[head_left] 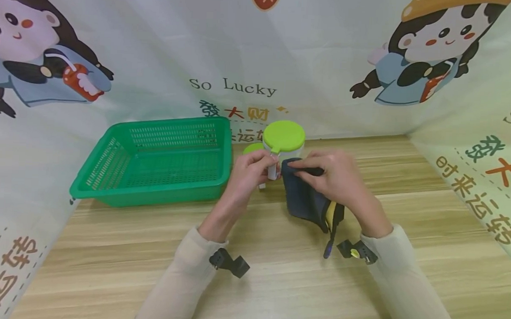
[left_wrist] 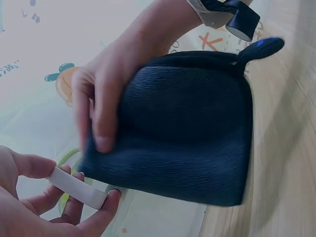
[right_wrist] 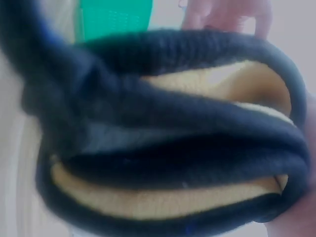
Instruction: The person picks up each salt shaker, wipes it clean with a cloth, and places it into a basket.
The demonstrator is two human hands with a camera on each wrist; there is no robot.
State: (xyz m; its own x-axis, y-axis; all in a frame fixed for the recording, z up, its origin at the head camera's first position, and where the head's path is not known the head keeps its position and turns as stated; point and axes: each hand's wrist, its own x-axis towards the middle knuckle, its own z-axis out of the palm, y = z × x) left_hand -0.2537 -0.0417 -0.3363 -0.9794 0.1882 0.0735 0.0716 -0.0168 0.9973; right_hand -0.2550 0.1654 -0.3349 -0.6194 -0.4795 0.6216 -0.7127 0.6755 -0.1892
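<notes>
My left hand (head_left: 251, 171) pinches a short white bar (left_wrist: 79, 188) between thumb and fingertips, just in front of a clear jar with a lime-green lid (head_left: 284, 134). Whether the bar is joined to the jar, I cannot tell. To its right, my right hand (head_left: 335, 174) pinches the upper end of a dark blue fabric pouch (head_left: 305, 199) and holds it up. The right wrist view looks into the pouch's mouth, which gapes and shows yellow lining (right_wrist: 158, 200), black edging and a dark fold across the middle. A dark loop (left_wrist: 264, 49) sticks out at its corner.
A green plastic basket (head_left: 153, 191) stands at the left on the wooden table (head_left: 151, 249). A second lime-green lid (head_left: 252, 148) shows behind my left hand, mostly hidden. Printed cloth (head_left: 318, 63) hangs behind and at both sides.
</notes>
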